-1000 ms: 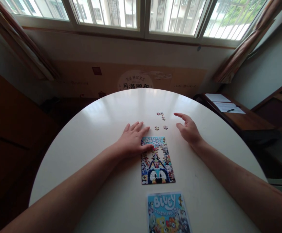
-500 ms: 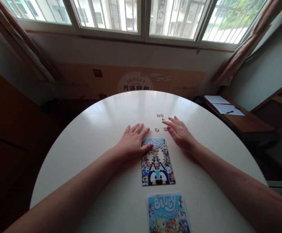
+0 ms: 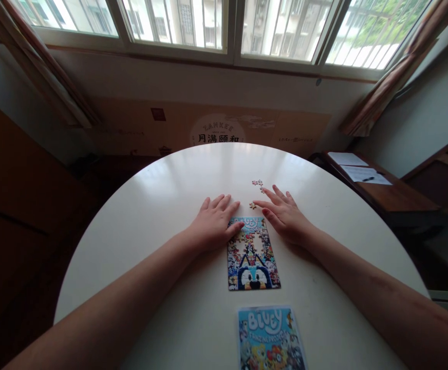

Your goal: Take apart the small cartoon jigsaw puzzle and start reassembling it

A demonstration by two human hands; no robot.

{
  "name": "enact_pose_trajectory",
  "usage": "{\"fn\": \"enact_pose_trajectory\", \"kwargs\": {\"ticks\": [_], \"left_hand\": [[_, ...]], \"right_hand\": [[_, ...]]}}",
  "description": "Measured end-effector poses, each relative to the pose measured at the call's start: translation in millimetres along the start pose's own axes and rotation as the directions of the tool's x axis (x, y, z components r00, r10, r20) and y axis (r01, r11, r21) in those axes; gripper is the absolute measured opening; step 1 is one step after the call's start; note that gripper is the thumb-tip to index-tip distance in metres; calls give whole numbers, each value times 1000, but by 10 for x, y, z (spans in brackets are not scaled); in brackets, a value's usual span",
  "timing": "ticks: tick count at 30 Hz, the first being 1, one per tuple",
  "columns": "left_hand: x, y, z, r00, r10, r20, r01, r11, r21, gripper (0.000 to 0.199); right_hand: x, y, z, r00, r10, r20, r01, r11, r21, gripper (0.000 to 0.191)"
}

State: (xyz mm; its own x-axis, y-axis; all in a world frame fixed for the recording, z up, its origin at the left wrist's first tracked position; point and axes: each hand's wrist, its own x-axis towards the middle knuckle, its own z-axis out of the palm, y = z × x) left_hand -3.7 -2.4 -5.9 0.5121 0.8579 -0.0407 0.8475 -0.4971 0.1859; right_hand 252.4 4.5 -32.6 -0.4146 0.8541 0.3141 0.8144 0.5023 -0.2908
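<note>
A jigsaw puzzle with a blue cartoon dog's face lies flat on the table, with gaps in its upper half. My left hand rests spread beside its top left corner, the thumb lying over the puzzle's edge. Beyond the puzzle's top right corner, my right hand is low over the table with its fingers apart. Its index fingertip is at a loose puzzle piece; whether they touch I cannot tell. Farther back lie several other pieces, one partly behind the fingers.
Nearest me on the round white table lies a Bluey picture card or box. A wooden side table with papers and a pen stands to the right. Windows and a printed cardboard panel are behind.
My right index finger has shifted left to the nearer loose piece. Another piece beside it is now hidden by that hand. My left hand stays by the puzzle; the view has shifted slightly.
</note>
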Motion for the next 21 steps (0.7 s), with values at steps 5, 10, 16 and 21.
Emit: {"fn": "enact_pose_trajectory", "kwargs": {"ticks": [5,10,16,21], "left_hand": [[7,-10,11,1000,-2,8,2,1000,-3,71],[7,-22,13,1000,12,0,-12,1000,-5,75],[-9,-8,-9,1000,13,8,-13,1000,10,87],[-10,4,-10,1000,12,7,-12,1000,16,88]], "right_hand": [[30,127,43,975,168,-144,-149,979,136,50],[76,253,88,951,273,-146,-237,944,229,59],[93,283,128,948,288,-137,-259,946,194,60],[123,214,148,942,332,-45,-325,939,111,60]]}}
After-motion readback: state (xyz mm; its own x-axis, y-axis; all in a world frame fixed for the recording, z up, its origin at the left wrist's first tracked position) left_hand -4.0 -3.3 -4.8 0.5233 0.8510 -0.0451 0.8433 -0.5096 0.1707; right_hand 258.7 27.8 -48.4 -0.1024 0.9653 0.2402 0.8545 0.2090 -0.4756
